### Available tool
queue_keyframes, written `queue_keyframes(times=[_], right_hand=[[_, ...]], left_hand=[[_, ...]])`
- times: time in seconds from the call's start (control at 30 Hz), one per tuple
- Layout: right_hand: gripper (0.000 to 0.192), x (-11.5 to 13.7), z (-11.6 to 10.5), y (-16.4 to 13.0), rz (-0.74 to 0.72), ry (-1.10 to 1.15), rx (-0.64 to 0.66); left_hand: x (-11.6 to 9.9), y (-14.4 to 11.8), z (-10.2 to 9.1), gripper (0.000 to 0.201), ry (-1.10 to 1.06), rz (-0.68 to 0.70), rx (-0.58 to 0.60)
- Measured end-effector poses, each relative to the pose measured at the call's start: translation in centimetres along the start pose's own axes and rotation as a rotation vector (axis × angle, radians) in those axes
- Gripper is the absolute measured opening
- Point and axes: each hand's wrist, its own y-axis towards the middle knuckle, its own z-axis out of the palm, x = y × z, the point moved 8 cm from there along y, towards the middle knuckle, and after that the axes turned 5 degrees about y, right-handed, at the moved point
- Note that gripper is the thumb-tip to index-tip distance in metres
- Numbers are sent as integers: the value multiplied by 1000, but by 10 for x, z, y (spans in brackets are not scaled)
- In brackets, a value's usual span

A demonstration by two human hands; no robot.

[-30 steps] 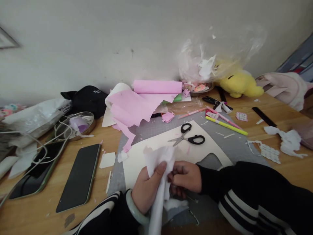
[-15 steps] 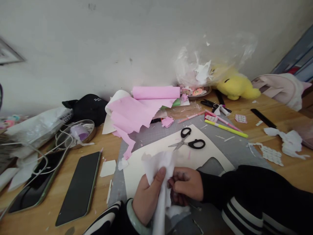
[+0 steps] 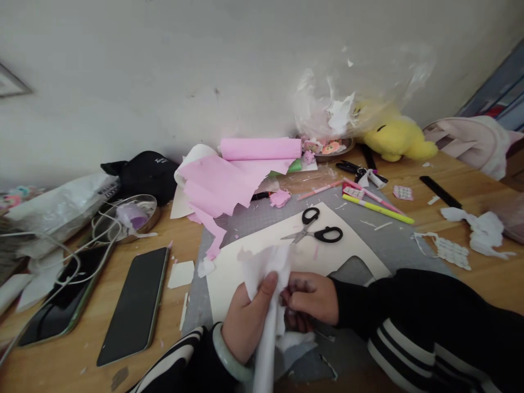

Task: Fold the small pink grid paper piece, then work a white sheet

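A white, thin, paper-like sheet (image 3: pixel 268 338), partly rolled lengthwise, is in both hands above a cutting mat. My left hand (image 3: pixel 251 314) is closed around it, with the thumb pressed on its front. At the sheet's right edge, my right hand (image 3: pixel 311 300) pinches with curled fingers; its fingertips are partly hidden. Beyond the hands, black-handled scissors (image 3: pixel 317 232) lie with blades parted on a cream card (image 3: pixel 229 267) that has a cut-out at its right. A loose white scrap (image 3: pixel 292 339) sits below my right hand.
Torn pink paper (image 3: pixel 221 185) and a pink roll (image 3: pixel 262 149) lie by the wall. A phone (image 3: pixel 135 305) and a cabled phone (image 3: pixel 65 295) are at left. Pens (image 3: pixel 379 209), a yellow plush toy (image 3: pixel 395 136) and white scraps (image 3: pixel 487 232) are at right, on the grey cutting mat (image 3: pixel 262 224) or table.
The view has shifted slightly, so the tabletop things sit a little higher in the picture. Both hands keep their hold on the white sheet, with hardly any movement.
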Motion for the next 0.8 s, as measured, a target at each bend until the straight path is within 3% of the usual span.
queue_keyframes(times=[0.17, 0.33, 0.5, 0.67, 0.8], right_hand=[[8, -1, 4, 1, -6, 33, 74], [10, -5, 1, 2, 36, 57, 37], [9, -5, 2, 1, 62, 37, 39], [6, 4, 1, -3, -8, 47, 38], [10, 4, 4, -4, -22, 36, 91]], left_hand=[[4, 1, 5, 30, 12, -1, 64], [1, -2, 13, 28, 59, 32, 117], [2, -1, 8, 29, 23, 7, 65], [3, -1, -13, 29, 29, -19, -132], [1, -2, 2, 31, 27, 11, 33]])
